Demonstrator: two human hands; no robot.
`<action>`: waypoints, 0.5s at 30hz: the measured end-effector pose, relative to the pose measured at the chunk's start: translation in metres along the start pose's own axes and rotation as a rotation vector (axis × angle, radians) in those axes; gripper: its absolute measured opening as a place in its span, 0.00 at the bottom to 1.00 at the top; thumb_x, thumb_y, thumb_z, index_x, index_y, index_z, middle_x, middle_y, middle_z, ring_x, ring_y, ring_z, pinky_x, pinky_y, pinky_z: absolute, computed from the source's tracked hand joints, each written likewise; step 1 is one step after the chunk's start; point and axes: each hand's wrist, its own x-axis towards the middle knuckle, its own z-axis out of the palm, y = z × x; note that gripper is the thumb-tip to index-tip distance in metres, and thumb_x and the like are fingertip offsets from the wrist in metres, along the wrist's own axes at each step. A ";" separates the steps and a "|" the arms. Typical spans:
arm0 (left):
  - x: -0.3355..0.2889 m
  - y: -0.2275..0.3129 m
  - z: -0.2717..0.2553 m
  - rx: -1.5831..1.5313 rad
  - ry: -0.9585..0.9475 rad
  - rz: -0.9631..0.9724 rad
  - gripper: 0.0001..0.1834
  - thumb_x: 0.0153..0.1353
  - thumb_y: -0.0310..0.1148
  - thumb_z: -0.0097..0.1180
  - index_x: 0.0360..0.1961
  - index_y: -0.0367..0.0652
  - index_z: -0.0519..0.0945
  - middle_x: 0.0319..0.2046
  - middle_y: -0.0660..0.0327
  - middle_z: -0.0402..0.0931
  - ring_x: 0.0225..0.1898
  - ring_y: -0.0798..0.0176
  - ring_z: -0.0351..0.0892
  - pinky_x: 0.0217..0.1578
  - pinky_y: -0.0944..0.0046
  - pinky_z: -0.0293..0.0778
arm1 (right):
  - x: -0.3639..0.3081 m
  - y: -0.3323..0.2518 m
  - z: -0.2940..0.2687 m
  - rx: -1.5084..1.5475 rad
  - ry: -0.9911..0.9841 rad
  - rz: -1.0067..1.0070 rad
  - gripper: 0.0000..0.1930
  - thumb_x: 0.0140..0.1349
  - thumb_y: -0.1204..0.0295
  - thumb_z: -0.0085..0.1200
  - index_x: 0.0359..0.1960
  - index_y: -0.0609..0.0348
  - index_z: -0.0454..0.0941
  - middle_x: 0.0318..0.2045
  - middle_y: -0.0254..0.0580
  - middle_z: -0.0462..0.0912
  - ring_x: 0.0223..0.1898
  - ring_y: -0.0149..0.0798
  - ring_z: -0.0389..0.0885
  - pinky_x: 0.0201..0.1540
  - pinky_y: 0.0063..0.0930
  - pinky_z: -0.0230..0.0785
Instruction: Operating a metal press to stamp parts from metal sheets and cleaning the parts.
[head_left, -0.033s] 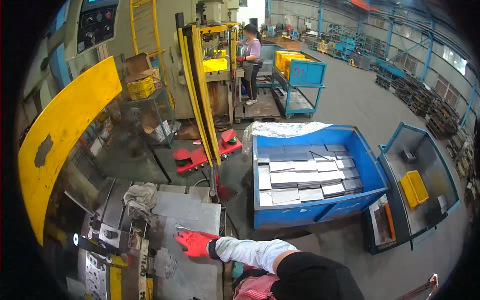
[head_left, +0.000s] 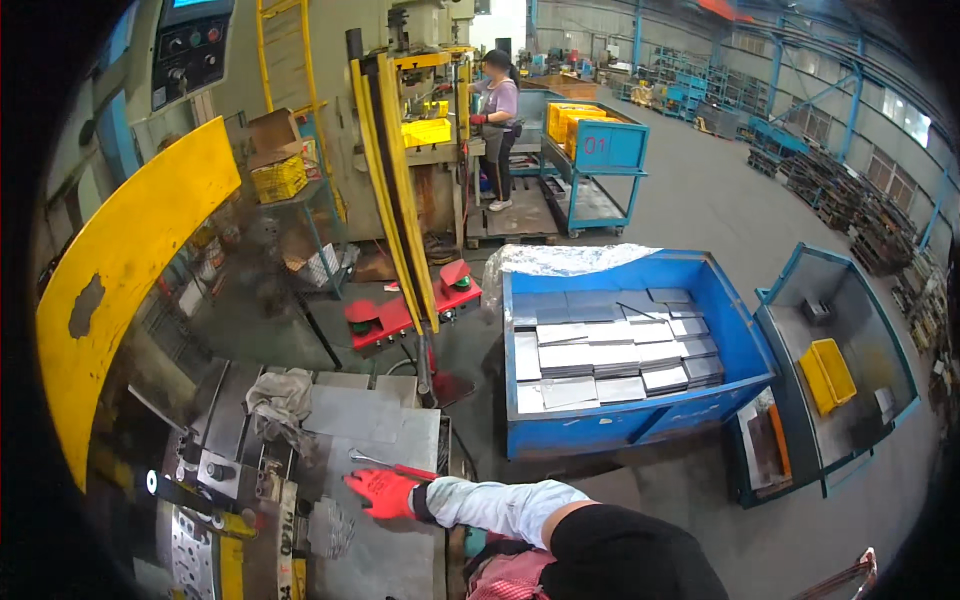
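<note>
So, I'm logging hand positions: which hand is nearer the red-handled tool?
Right hand, just beside the red-handled tool, on its near side; contact unclear. The left hand isn't in view.

On my feed the surface [head_left: 400, 560] is a bare grey metal bed. I can see a flat grey sheet [head_left: 350, 412] lying toward its far side, with a crumpled pale cloth [head_left: 280, 400] bunched at the sheet's left end. Nearer me lies a slim tool [head_left: 372, 460], silvery at the left and red toward the right. I can't quite tell whether the greyish patch [head_left: 332, 528] below is loose slivers or scuffed metal.
</note>
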 end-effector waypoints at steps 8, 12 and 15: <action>0.030 -0.095 -0.062 -1.016 -0.042 -0.315 0.26 0.55 0.42 0.40 0.54 0.41 0.68 0.49 0.45 0.68 0.40 0.44 0.70 0.41 0.49 0.68 | 0.010 -0.012 0.026 0.059 -0.176 -0.009 0.39 0.45 0.62 0.52 0.59 0.64 0.53 0.49 0.55 0.68 0.51 0.51 0.67 0.51 0.39 0.61; 0.035 -0.092 -0.065 -1.032 -0.245 -0.296 0.27 0.57 0.42 0.39 0.56 0.39 0.65 0.48 0.46 0.68 0.40 0.43 0.70 0.43 0.49 0.67 | 0.010 -0.006 0.032 0.079 -0.132 -0.029 0.39 0.44 0.61 0.52 0.59 0.65 0.54 0.48 0.55 0.68 0.50 0.51 0.69 0.50 0.39 0.62; 0.022 -0.073 -0.048 -1.146 -0.009 -0.331 0.26 0.59 0.43 0.36 0.56 0.42 0.65 0.50 0.46 0.67 0.42 0.41 0.68 0.45 0.47 0.66 | 0.006 0.000 0.040 0.111 0.028 -0.043 0.36 0.42 0.61 0.53 0.55 0.64 0.59 0.40 0.55 0.73 0.44 0.53 0.72 0.47 0.42 0.65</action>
